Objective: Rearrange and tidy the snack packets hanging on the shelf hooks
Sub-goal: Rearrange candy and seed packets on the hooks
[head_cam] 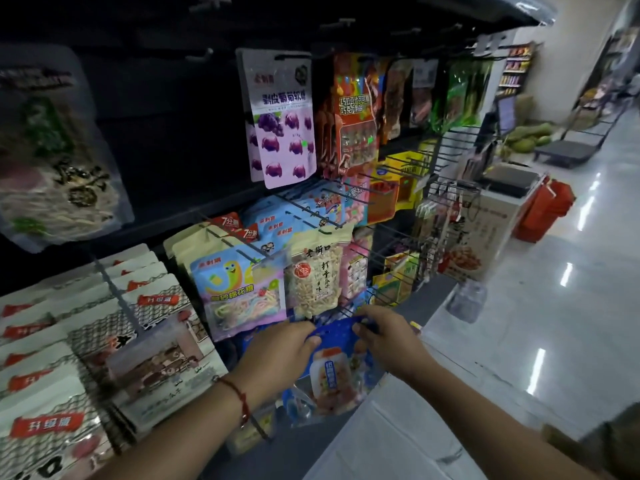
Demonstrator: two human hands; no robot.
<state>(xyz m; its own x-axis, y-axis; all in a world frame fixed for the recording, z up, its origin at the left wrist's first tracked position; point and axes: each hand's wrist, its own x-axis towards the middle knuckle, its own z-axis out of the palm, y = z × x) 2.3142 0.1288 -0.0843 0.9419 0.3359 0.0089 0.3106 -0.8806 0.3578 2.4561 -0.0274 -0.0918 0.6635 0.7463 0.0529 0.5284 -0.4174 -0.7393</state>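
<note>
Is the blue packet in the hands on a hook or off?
Cannot tell: both hands, left hand and right hand, pinch the blue packet at its top corners, hiding any hook.

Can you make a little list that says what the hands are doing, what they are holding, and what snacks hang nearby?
place: shop shelf with hooks
left hand: pinches the top left of the blue packet
right hand: pinches its top right
just above: noodle-like snack packet and pastel candy packet
higher up: purple grape candy packet
</note>
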